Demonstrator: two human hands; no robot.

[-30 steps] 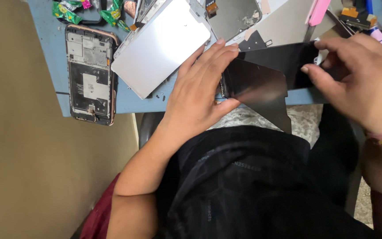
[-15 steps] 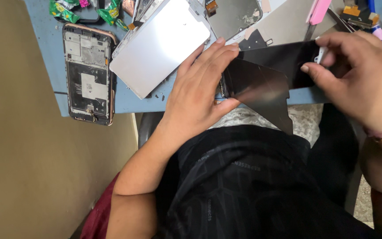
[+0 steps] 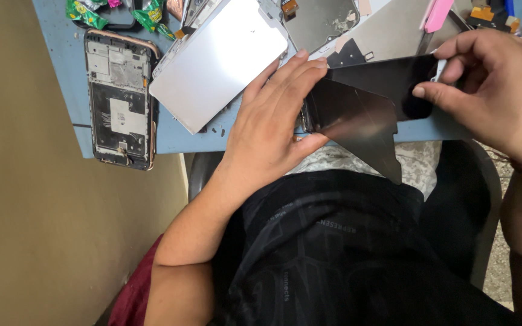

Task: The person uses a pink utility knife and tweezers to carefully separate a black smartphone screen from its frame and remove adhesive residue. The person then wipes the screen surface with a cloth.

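While the left hand (image 3: 273,130) lies flat, fingers pressed down on the near end of the dark phone screen (image 3: 388,81) at centre frame, the right hand (image 3: 496,90) pinches the screen's far end between thumb and fingers at the upper right. A dark film (image 3: 357,124) is already lifted along most of its length and hangs folded below the screen, its point dropping past the blue table (image 3: 61,54) edge; by the look of it the peel is well along, with only the stretch under the left fingers yet to come free. Over at the upper left, an opened phone frame (image 3: 120,99) lies untouched, and a silver backplate (image 3: 215,63) rests just beside it, with green wrappers (image 3: 146,12) along the top edge.
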